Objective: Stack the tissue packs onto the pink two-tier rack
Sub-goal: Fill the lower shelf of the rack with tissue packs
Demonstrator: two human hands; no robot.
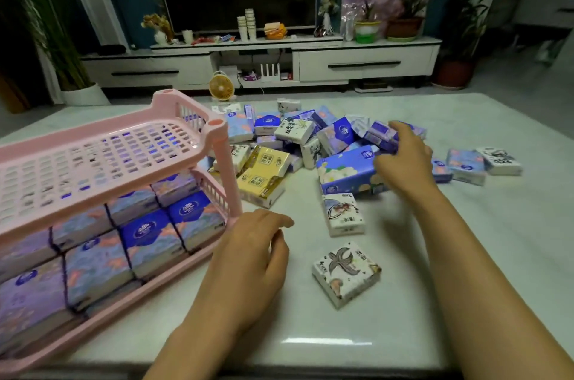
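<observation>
The pink two-tier rack (93,143) stands at the left of the white table. Its lower tier is packed with several blue tissue packs (146,233); its top tier is bare. A loose pile of tissue packs (295,131) lies in the middle of the table. My right hand (403,159) reaches into the pile's right side, fingers curled around a purple-blue pack (380,134). A larger blue pack (348,173) lies just under that hand. My left hand (251,258) hovers near the rack's front right corner, fingers loosely curled, holding nothing.
Two white illustrated packs (343,215) (346,274) lie alone in front of the pile. Yellow packs (264,174) sit beside the rack's post. More packs (481,162) lie at the right. The table (466,255) has a glossy marble top; a TV cabinet stands beyond.
</observation>
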